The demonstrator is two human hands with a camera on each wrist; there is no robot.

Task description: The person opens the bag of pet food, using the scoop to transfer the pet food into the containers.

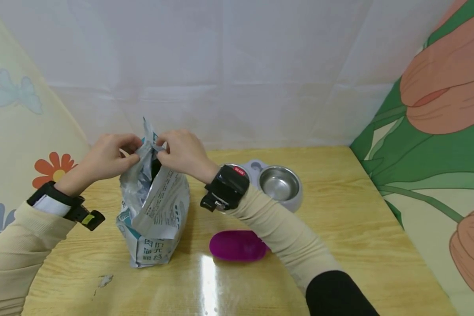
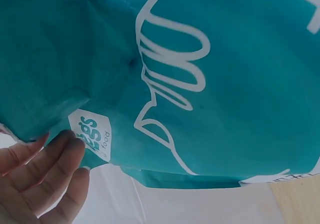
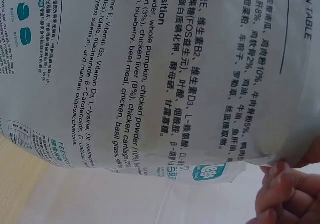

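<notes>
A grey-white and teal pet food bag [image 1: 159, 224] stands upright on the left half of the table, its mouth partly spread with a dark gap inside. My left hand [image 1: 109, 156] pinches the left edge of the mouth between thumb and fingers. On the opposite edge, my right hand [image 1: 184, 152] does the same. The left wrist view has the bag's teal side [image 2: 240, 103] with white lettering, and the left fingers behind its edge. Printed ingredient text covers the bag's white side [image 3: 125, 83] in the right wrist view. The contents cannot be made out.
A double pet bowl with a steel dish [image 1: 278, 184] sits behind my right forearm, which partly covers it. In front of it lies a magenta oval scoop-like thing [image 1: 237, 245], its right end by the sleeve. A white sheet [image 1: 229, 87] hangs behind the wooden table [image 1: 339, 219].
</notes>
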